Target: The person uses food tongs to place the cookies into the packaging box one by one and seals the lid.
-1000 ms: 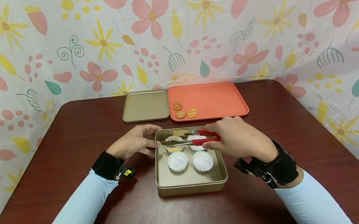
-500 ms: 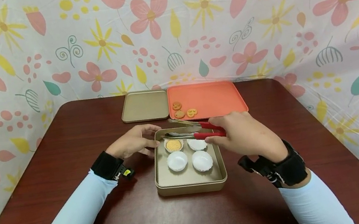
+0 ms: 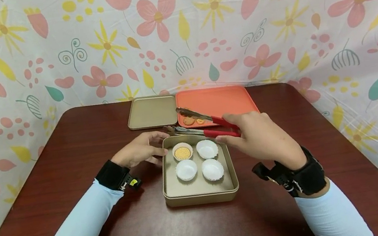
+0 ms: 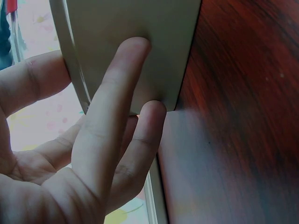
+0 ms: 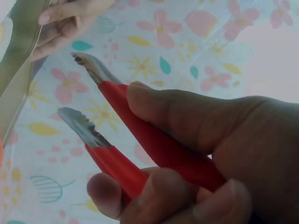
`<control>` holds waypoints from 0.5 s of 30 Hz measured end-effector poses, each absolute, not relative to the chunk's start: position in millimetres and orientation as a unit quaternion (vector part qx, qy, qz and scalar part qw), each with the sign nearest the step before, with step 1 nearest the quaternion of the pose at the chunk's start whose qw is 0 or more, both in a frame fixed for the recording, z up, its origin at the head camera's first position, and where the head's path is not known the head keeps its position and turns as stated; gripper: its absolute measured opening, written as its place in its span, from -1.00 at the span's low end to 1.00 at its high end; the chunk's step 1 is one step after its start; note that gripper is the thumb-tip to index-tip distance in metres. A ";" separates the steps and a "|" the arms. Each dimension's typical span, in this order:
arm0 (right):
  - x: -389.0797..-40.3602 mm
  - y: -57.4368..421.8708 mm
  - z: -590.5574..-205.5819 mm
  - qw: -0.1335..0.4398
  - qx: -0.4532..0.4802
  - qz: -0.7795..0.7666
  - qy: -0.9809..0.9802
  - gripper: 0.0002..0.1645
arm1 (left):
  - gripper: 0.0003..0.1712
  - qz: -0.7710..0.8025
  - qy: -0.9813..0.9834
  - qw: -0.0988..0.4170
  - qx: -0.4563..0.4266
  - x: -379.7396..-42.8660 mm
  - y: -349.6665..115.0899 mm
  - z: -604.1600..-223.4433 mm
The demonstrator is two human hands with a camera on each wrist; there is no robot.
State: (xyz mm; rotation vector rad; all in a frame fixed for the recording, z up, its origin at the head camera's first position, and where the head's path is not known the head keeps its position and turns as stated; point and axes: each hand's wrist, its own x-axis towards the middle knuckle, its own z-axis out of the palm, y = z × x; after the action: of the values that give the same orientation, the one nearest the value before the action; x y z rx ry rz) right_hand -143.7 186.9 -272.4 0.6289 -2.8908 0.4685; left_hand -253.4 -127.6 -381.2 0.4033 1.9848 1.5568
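Tongs [image 3: 200, 126] have lifted off the gold tin [image 3: 201, 190] and swung far, tips spread over the orange tray [image 3: 235, 102] by the cookies [image 3: 189, 120]. One cookie now sits in the far-left paper cup [image 3: 182, 152]. Right hand [image 3: 256, 137] grips the red handles; only the right wrist view shows thumb and fingers wrapped round them. Left hand [image 3: 138, 150] rests straight fingers [image 4: 122, 93] against the tin's left wall, clear only in the left wrist view.

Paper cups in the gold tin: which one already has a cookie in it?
The far-left paper cup, beside the left hand, holds a round yellow cookie; the other three cups are white and empty.
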 end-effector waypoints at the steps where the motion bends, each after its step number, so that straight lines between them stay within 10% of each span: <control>1: -144.0 187.7 -271.8 0.076 0.204 0.159 -0.963 -0.64 | -0.29 0.584 0.743 0.289 0.152 -253.5 -127.7 -381.3; 15: -158.8 197.1 -274.2 0.117 0.162 0.179 -0.963 -0.55 | -0.29 0.582 0.745 0.289 0.149 -254.5 -127.2 -381.6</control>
State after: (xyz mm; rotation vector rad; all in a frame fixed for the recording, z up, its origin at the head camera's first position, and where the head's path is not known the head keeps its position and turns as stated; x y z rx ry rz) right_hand -158.8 197.1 -274.2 0.4732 -2.8200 0.5252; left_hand -254.5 -127.2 -381.6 0.3990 1.9887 1.5534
